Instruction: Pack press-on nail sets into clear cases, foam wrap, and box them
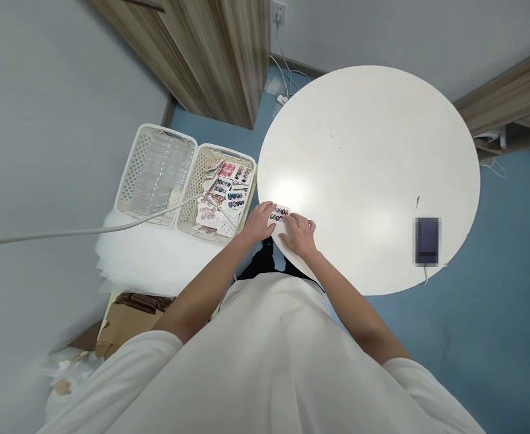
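Note:
A small white card of press-on nails [279, 214], with two rows of dark patterned nails, lies near the close left edge of the round white table [364, 138]. My left hand [259, 223] is closed on the card's left side, its fingertips at the upper corner and the thumb lower down. From the right, my right hand [300, 234] reaches in with fingers apart. One of its fingertips touches the card's right side, while the thumb is spread toward me. The undersides of both hands are hidden.
Left of the table stand a white basket [184, 218] of press-on nail cards and another basket [124, 184] of clear plastic cases. A white cable [111, 229] crosses before them. White sheets [134, 259] and a cardboard box [124, 325] sit nearer. A blurred-out device [427, 241] rests at the table's right.

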Available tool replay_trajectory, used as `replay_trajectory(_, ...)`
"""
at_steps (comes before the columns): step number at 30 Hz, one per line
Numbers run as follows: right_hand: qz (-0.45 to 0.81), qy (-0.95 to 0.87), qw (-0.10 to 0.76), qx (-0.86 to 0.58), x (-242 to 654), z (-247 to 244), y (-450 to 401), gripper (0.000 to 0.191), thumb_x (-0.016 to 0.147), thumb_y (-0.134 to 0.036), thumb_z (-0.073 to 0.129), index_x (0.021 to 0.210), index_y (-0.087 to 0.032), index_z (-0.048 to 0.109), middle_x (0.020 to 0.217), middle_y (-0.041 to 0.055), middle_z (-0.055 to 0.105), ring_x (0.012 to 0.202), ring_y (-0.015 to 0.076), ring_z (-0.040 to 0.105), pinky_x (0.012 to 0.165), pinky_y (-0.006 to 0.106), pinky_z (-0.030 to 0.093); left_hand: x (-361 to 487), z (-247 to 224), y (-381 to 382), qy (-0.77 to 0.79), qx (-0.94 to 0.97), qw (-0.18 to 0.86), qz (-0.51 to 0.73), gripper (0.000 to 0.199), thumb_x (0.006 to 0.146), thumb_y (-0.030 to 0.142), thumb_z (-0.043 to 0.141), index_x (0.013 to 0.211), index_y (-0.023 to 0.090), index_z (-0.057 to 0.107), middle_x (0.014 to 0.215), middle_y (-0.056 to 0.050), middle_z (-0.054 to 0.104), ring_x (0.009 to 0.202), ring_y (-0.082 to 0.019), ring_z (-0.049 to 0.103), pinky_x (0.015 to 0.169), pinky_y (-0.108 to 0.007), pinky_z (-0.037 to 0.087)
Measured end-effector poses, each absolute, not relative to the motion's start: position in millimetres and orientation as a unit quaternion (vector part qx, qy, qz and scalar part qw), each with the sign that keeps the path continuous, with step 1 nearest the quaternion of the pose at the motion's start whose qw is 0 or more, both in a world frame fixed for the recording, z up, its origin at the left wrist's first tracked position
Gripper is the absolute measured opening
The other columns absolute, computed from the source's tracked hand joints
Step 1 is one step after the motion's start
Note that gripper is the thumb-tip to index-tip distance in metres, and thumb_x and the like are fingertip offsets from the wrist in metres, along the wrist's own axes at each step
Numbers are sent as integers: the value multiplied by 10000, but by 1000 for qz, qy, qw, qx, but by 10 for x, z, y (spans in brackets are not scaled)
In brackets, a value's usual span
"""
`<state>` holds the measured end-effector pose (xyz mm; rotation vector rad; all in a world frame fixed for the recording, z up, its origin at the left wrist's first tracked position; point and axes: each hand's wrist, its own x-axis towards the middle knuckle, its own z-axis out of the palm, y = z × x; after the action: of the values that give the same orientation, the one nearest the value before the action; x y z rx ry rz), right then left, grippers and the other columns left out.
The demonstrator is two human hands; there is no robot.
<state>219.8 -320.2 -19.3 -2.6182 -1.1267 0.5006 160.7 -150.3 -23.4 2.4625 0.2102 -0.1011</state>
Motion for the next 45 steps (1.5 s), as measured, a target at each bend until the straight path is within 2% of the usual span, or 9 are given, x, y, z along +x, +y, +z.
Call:
replay_trajectory(4, 178, -425, 104, -881, 2023, -156, -3249, 482, 834, -429, 459, 1248, -182, 458, 1264, 145, 475, 1119, 281, 378, 917, 427, 194, 1598, -231, -1472, 59, 941, 331, -49, 503, 690, 133, 464, 1192, 160, 497, 1262, -93, 502, 1188, -251, 424, 1011, -427, 348)
replay_trajectory(13, 169, -391, 76, -901, 2009, -157, -3191, 433, 886, -387, 362, 1243, -165, 468, 1274, 159, 485, 1108, 283, 395, 942, 470, 183, 1584, -212, -1476, 56, 948, 306, -64, 528, 667, 139, 460, 1193, 162, 502, 1252, -77, 525, 1166, -251, 438, 983, -422, 357)
replay_trajectory(25, 120, -322, 67, -937, 2424, -160, -3089, 485, 888, -476, 327, 1285, -218, 431, 1394, 152, 327, 1174, 302, 311, 906, 471, 232, 1493, -173, -1696, 48, 944, 317, -82, 437, 679, 135, 466, 1107, 174, 543, 1044, -86, 620, 1051, -253, 512, 880, -408, 396)
replay_trajectory(30, 122, -320, 98, -934, 2370, -118, -3138, 505, 889, -465, 332, 1321, -208, 388, 1368, 150, 362, 1162, 293, 328, 908, 446, 237, 1571, -180, -1676, 87, 937, 336, -38, 384, 728, 162, 447, 1103, 174, 532, 1075, -69, 617, 1057, -227, 516, 906, -385, 394)
replay_trajectory(33, 143, -334, 106, -926, 2206, -95, -3187, 485, 898, -435, 326, 1309, -190, 405, 1309, 149, 429, 1141, 278, 357, 916, 430, 229, 1652, -161, -1605, 84, 942, 323, -18, 415, 744, 164, 427, 1152, 169, 508, 1195, -71, 566, 1135, -227, 468, 961, -392, 362)
replay_trajectory(38, 182, -356, 105, -910, 1938, -95, -3172, 491, 891, -433, 348, 1308, -181, 407, 1314, 162, 429, 1130, 275, 378, 910, 423, 243, 1731, -141, -1571, 42, 948, 308, -70, 470, 755, 209, 440, 1222, 174, 478, 1340, -68, 458, 1226, -253, 382, 1005, -416, 328)
replay_trajectory(45, 179, -343, 103, -916, 2036, -127, -3145, 526, 896, -425, 335, 1343, -149, 360, 1368, 182, 386, 1178, 297, 343, 946, 470, 208, 1661, -163, -1630, 69, 951, 293, -69, 457, 763, 207, 425, 1215, 170, 481, 1301, -88, 473, 1212, -250, 396, 1009, -416, 319)
